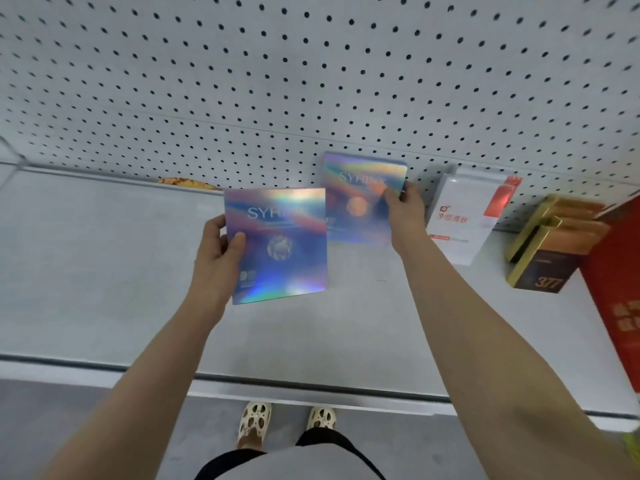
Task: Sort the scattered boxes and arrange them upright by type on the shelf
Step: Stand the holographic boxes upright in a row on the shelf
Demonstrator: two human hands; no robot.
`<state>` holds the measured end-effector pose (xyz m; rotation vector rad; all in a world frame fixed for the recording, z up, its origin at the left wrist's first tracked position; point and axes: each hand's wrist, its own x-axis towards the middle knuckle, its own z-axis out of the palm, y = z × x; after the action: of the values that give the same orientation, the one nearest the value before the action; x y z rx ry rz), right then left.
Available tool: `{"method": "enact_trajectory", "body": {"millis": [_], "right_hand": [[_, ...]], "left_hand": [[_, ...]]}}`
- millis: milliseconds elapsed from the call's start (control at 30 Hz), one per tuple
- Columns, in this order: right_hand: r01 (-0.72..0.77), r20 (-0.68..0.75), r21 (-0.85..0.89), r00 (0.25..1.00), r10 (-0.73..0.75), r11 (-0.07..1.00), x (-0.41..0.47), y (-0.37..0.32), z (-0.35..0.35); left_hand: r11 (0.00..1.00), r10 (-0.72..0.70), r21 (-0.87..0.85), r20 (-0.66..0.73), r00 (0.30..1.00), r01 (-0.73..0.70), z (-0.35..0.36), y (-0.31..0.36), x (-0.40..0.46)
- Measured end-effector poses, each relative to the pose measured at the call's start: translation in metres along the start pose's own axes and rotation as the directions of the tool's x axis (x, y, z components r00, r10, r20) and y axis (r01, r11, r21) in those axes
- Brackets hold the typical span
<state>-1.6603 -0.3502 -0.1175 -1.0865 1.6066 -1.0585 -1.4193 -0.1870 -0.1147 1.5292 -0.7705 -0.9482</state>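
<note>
Left hand point(216, 251) grips one holographic box point(277, 244) above the shelf point(104, 271); right hand point(403, 211) holds a second holographic box point(356, 199) at two o'clock from it, near the pegboard point(311, 81).

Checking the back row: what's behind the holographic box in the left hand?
Behind the front holographic box stands a second holographic box, its left part covered, with pegboard beyond.
</note>
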Motion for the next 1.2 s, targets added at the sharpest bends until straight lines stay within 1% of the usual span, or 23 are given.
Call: {"method": "enact_trajectory", "body": {"millis": [33, 67, 100, 133, 167, 200, 233, 267, 300, 333, 367, 400, 467, 567, 633, 733, 800, 900, 1000, 1200], "right_hand": [[0.033, -0.024, -0.057, 0.999, -0.035, 0.998, -0.001, -0.001, -0.001], [0.095, -0.068, -0.147, 0.992, -0.105, 0.985, -0.003, -0.001, -0.002], [0.186, -0.116, -0.255, 0.968, -0.221, 0.949, -0.006, -0.002, -0.003], [0.296, -0.14, -0.357, 0.921, -0.364, 0.886, -0.011, -0.003, -0.003], [0.408, -0.127, -0.415, 0.859, -0.496, 0.813, -0.018, -0.005, -0.002], [0.503, -0.071, -0.418, 0.812, -0.579, 0.757, -0.025, -0.008, -0.001], [0.552, 0.024, -0.36, 0.812, -0.584, 0.752, -0.032, -0.011, -0.001], [0.532, 0.145, -0.274, 0.847, -0.512, 0.802, -0.039, -0.017, -0.001], [0.463, 0.29, -0.199, 0.87, -0.399, 0.864, -0.042, -0.02, -0.003], [0.402, 0.416, -0.156, 0.855, -0.309, 0.902, -0.044, -0.021, -0.006], [0.389, 0.491, -0.145, 0.827, -0.275, 0.91, -0.043, -0.02, -0.011], [0.397, 0.514, -0.131, 0.811, -0.281, 0.908, -0.04, -0.017, -0.016], [0.4, 0.491, -0.098, 0.816, -0.306, 0.911, -0.033, -0.01, -0.025], [0.382, 0.427, -0.074, 0.847, -0.317, 0.921, -0.023, -0.004, -0.035], [0.392, 0.365, -0.105, 0.87, -0.331, 0.914, -0.016, -0.002, -0.039], [0.408, 0.266, -0.202, 0.898, -0.352, 0.89, -0.006, -0.003, -0.04], [0.461, 0.243, -0.253, 0.881, -0.405, 0.85, -0.002, -0.005, -0.038], [0.559, 0.292, -0.358, 0.828, -0.479, 0.748, 0.003, -0.007, -0.033], [0.583, 0.283, -0.469, 0.811, -0.513, 0.663, 0.004, -0.006, -0.025], [0.627, 0.234, -0.506, 0.761, -0.605, 0.593, 0.0, -0.002, -0.02]], "left_hand": [[1.0, -0.001, 0.0, 0.008, 1.0, 0.001, 0.003, 0.0, 0.0], [1.0, 0.0, -0.001, 0.016, 1.0, 0.0, 0.006, 0.0, 0.0], [1.0, 0.0, 0.001, 0.025, 1.0, 0.0, 0.009, 0.001, 0.0], [1.0, -0.002, 0.0, 0.037, 0.999, 0.002, 0.012, 0.001, 0.0], [1.0, -0.007, -0.001, 0.053, 0.999, 0.007, 0.015, 0.001, 0.0], [1.0, -0.013, -0.003, 0.074, 0.997, 0.014, 0.018, 0.001, 0.0], [1.0, -0.02, -0.008, 0.097, 0.995, 0.021, 0.021, 0.002, 0.001], [0.999, -0.025, -0.017, 0.117, 0.993, 0.028, 0.025, 0.002, 0.001], [0.999, -0.028, -0.022, 0.135, 0.991, 0.031, 0.03, 0.002, 0.002], [0.999, -0.028, -0.018, 0.149, 0.988, 0.031, 0.035, 0.001, 0.003], [1.0, -0.024, -0.009, 0.162, 0.986, 0.026, 0.039, 0.001, 0.004], [1.0, -0.019, 0.0, 0.172, 0.985, 0.019, 0.044, -0.001, 0.005], [0.999, -0.009, 0.047, 0.189, 0.982, 0.0, 0.053, -0.005, 0.009], [0.986, -0.033, 0.165, 0.229, 0.973, -0.005, 0.065, -0.015, 0.015], [0.973, -0.048, 0.23, 0.281, 0.959, -0.018, 0.072, -0.022, 0.017], [0.953, -0.069, 0.299, 0.338, 0.938, -0.038, 0.082, -0.03, 0.015], [0.933, -0.065, 0.353, 0.345, 0.936, -0.065, 0.088, -0.03, 0.015], [0.902, -0.044, 0.419, 0.32, 0.946, -0.1, 0.094, -0.031, 0.024], [0.88, -0.05, 0.464, 0.299, 0.953, -0.1, 0.096, -0.032, 0.035], [0.882, -0.038, 0.462, 0.278, 0.96, -0.099, 0.096, -0.029, 0.034]]}}
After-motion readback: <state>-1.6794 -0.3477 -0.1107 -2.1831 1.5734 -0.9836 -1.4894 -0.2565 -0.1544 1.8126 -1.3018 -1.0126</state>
